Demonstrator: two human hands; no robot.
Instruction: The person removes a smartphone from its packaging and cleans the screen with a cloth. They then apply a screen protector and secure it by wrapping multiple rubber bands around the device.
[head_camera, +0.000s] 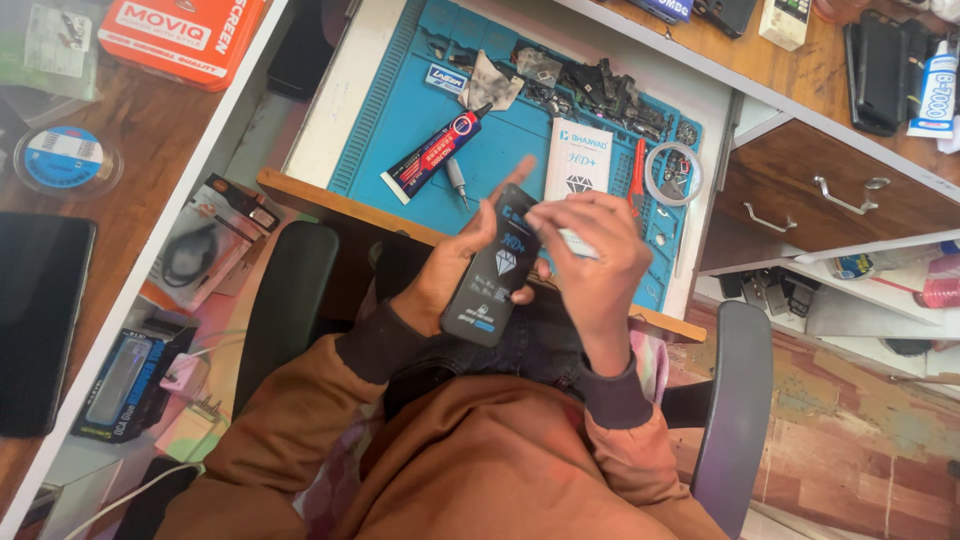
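Observation:
My left hand (452, 268) grips a black phone (497, 275) from its left side, holding it over my lap; its face carries a printed film with a diamond mark. My right hand (597, 260) rests on the phone's upper right part, fingers curled on a small white piece (578, 243) at the top edge. Both sleeves are brown. Just beyond the hands lies a blue work mat (520, 150) on the desk.
On the mat lie a glue tube (433, 156), a white screen-protector packet (577, 160), a tape roll (673, 172), a red tool (637, 172) and several black parts. A drawer unit (830, 195) stands at right. Chair armrests flank me.

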